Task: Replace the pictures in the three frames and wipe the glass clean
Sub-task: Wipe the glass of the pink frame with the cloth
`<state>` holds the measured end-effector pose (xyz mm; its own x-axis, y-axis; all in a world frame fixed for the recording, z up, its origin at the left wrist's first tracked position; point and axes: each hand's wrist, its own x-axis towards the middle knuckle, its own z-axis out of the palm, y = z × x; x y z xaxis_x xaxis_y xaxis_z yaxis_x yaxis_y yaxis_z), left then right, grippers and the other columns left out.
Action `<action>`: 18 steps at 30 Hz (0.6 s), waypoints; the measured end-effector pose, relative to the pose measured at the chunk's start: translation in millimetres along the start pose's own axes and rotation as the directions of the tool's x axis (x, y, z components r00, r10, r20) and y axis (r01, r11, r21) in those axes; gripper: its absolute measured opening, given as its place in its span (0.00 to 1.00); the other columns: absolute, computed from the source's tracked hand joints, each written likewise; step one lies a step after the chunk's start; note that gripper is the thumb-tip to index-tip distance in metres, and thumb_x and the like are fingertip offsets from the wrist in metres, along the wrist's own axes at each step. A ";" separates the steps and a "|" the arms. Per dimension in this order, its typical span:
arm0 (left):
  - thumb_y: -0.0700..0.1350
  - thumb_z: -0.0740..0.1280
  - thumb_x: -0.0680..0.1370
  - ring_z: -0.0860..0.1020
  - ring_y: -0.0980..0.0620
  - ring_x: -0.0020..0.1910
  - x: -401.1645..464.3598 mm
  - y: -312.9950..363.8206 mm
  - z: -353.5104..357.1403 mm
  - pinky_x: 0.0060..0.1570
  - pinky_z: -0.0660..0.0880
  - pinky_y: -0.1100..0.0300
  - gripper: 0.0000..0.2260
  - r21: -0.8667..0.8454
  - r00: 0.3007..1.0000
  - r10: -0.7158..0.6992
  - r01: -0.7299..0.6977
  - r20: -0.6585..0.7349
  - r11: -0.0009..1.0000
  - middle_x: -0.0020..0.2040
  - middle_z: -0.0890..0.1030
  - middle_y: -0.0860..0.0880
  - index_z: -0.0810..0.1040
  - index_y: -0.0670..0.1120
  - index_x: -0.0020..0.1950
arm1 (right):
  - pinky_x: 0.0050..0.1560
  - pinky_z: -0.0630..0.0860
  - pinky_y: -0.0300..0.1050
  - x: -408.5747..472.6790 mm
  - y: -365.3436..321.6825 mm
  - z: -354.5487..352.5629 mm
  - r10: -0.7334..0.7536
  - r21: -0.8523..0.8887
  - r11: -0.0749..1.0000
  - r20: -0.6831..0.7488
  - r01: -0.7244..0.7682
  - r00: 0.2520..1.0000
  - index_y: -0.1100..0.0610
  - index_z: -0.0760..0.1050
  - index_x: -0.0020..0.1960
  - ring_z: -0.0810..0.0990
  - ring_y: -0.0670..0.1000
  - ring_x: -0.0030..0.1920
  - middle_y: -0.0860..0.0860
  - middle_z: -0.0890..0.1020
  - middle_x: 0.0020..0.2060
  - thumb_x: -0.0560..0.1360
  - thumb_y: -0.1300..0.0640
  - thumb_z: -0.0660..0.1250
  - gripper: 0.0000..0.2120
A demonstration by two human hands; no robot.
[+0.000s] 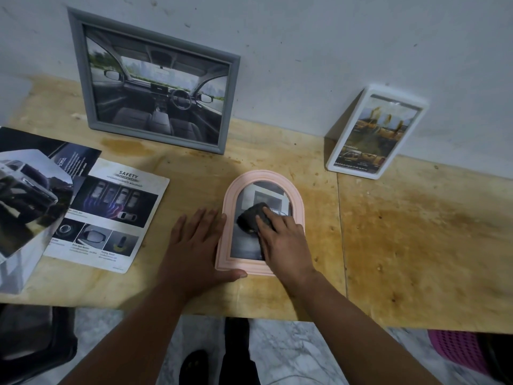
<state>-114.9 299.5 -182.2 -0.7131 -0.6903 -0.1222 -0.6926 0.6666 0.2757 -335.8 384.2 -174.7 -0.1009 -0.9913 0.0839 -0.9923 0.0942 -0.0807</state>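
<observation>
A pink arched frame (pixel 297 201) lies flat on the wooden table (pixel 416 240), face up, with a picture under its glass. My right hand (pixel 286 243) presses a dark cloth (pixel 254 218) onto the glass with straight fingers. My left hand (pixel 194 245) lies flat on the table against the frame's left edge, its thumb along the bottom edge. A grey frame (pixel 230 107) with a car-interior picture leans on the wall at the back left. A white frame (pixel 341 145) with a yellow-toned picture leans on the wall at the back right.
Car brochure pages (pixel 111 215) lie on the table to the left, one folded sheet (pixel 27 195) overlapping them. A pink basket (pixel 458 351) stands on the floor at the lower right. A dark chair (pixel 33 343) is at the lower left.
</observation>
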 end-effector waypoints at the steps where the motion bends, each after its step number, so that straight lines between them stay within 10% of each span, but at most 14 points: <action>1: 0.85 0.52 0.66 0.52 0.44 0.83 0.3 0.2 -0.6 0.80 0.50 0.38 0.57 0.000 1.000 -0.001 0.001 0.002 1.000 0.84 0.58 0.45 0.57 0.47 0.84 | 0.50 0.77 0.57 6.6 5.1 -3.1 0.001 0.057 0.998 -0.018 0.000 1.000 0.57 0.76 0.71 0.77 0.60 0.58 0.55 0.77 0.70 0.80 0.56 0.65 0.20; 7: 0.85 0.52 0.67 0.52 0.43 0.83 0.9 -0.7 0.3 0.79 0.51 0.37 0.57 0.000 1.000 0.007 -0.007 0.003 1.000 0.83 0.58 0.44 0.57 0.46 0.84 | 0.57 0.75 0.57 35.6 -4.7 -24.3 0.014 -0.014 1.000 0.112 -0.012 0.994 0.53 0.72 0.74 0.73 0.58 0.64 0.52 0.73 0.72 0.81 0.43 0.60 0.24; 18: 0.85 0.52 0.66 0.56 0.42 0.82 1.2 0.3 -0.6 0.79 0.53 0.36 0.57 -0.015 1.000 0.002 -0.002 -0.011 1.000 0.82 0.62 0.44 0.61 0.46 0.82 | 0.58 0.77 0.57 53.1 24.8 -21.4 0.128 0.135 0.983 -0.012 -0.125 0.992 0.58 0.73 0.74 0.74 0.61 0.60 0.56 0.76 0.69 0.77 0.64 0.65 0.25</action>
<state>-115.9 298.7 -181.8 -0.7130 -0.6923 -0.1116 -0.6897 0.6636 0.2898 -367.4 335.9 -151.0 -0.2278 -0.9700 0.0849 -0.9531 0.2042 -0.2235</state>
